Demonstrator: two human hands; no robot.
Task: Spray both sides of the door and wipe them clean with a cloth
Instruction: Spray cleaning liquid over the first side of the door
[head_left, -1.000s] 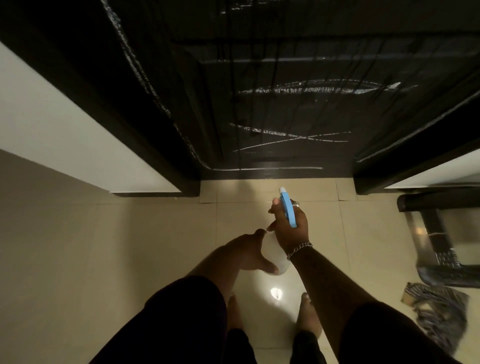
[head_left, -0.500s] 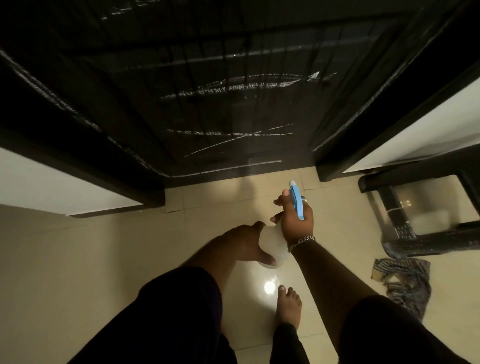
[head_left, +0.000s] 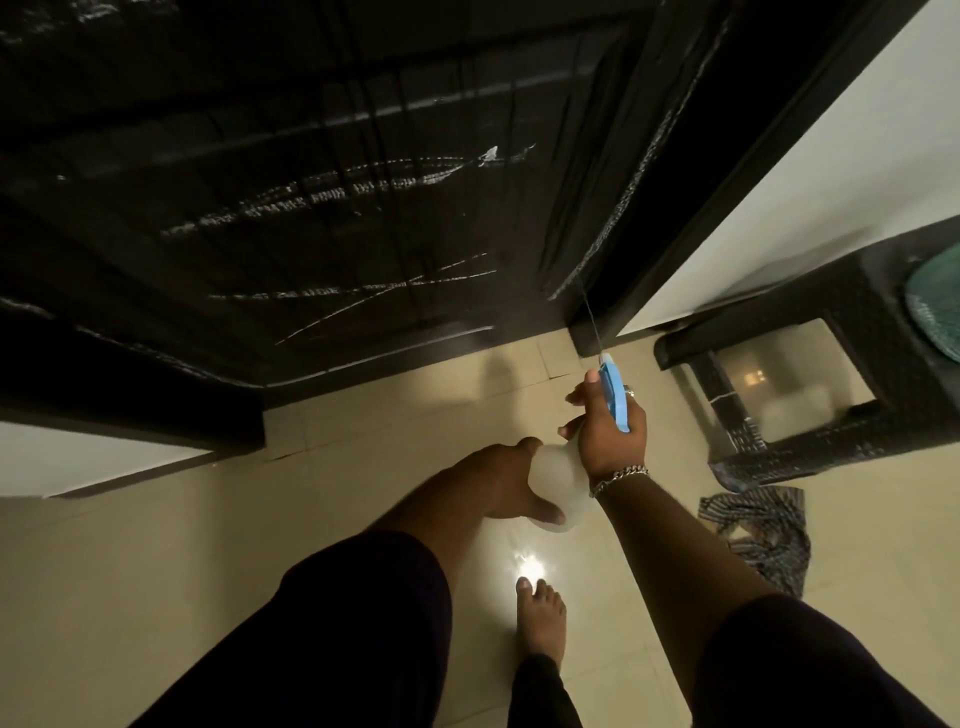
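Observation:
A dark panelled door (head_left: 322, 171) fills the upper part of the view, streaked with wet lines of spray. My right hand (head_left: 613, 436) grips the neck of a white spray bottle (head_left: 558, 483) with a blue trigger head, nozzle aimed at the door's lower right edge. A thin jet of liquid leaves the nozzle toward the door frame. My left hand (head_left: 514, 483) cups the bottle's body from the left and below. A striped cloth (head_left: 763, 530) lies crumpled on the floor to the right.
A dark door frame (head_left: 727, 171) and white wall (head_left: 831, 182) run along the right. A low dark wicker table (head_left: 841, 374) with a glass shelf stands at the right, beside the cloth. The floor is beige tile (head_left: 156, 571). My bare foot (head_left: 540, 618) stands below the bottle.
The view has swung toward the right side of the door. Both hands with the bottle have moved right, and a jet now sprays from the nozzle.

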